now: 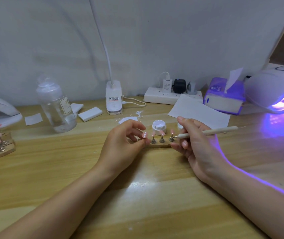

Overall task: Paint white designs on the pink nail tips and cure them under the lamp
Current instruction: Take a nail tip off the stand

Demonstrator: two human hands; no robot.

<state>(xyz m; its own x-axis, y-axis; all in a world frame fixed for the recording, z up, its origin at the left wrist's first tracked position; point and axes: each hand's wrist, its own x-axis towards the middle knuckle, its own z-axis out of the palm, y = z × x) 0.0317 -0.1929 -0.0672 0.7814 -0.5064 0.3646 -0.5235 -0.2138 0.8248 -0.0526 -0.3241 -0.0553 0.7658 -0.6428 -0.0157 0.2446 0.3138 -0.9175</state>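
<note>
The left hand is pinching the left end of the wooden holder, steadying it on the tabletop, while the right hand is gripping the dotting tool like a pen, tip reaching toward the rightmost pink tip. The leftmost tip is already showing white dots; the middle ones look unpainted (too small to be sure). The open white gel jar is standing just behind the holder. Doing this well likely means bracing the right hand's lower fingers on the tabletop, loading little gel, and touching lightly. The lit lamp is waiting at far right.
</note>
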